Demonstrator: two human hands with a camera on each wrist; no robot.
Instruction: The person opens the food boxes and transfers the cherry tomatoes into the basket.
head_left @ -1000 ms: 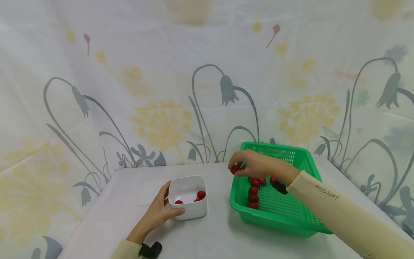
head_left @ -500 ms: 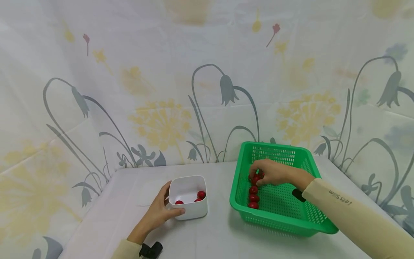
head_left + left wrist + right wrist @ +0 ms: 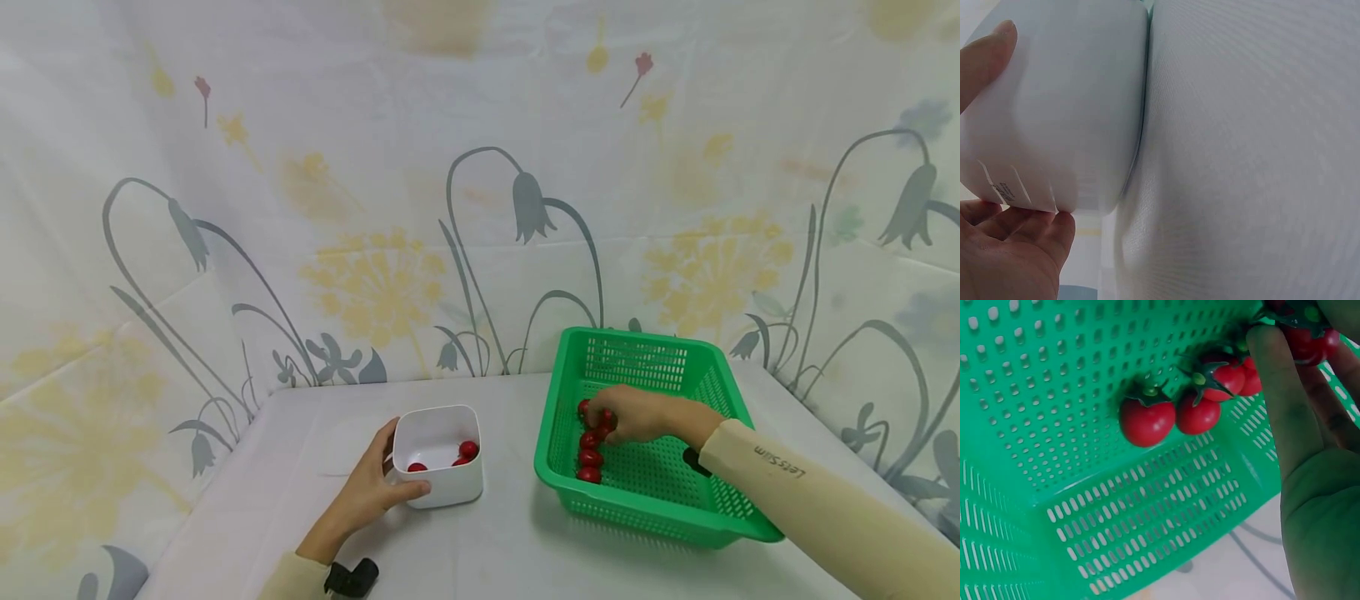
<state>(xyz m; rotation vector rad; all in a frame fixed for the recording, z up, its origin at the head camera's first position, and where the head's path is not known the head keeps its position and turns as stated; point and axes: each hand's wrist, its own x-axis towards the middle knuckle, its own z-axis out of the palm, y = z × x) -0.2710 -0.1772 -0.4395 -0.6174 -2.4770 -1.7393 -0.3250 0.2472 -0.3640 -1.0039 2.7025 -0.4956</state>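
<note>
With thumb and fingers on opposite sides, my left hand (image 3: 367,482) grips a white square container (image 3: 453,490) standing on the table. Several red cherry tomatoes (image 3: 468,450) lie inside it. My right hand (image 3: 630,414) reaches down into a green perforated basket (image 3: 660,512). In the right wrist view, a cherry tomato (image 3: 1310,345) with a green stem top is pinched between its thumb and fingers. Other cherry tomatoes (image 3: 590,459) lie in a row along the basket's left side, partly hidden by the right hand. More tomatoes (image 3: 1147,421) show beside my fingers in the right wrist view.
A white cloth covers the table (image 3: 498,550). Behind it hangs a flower-printed curtain (image 3: 480,250). The basket's raised rim surrounds my right wrist, and a gap of table lies between container and basket.
My right hand, holding a tomato above the basket's left rim a second ago, has moved right and down into the basket among the tomatoes. The left hand and container have stayed put.
</note>
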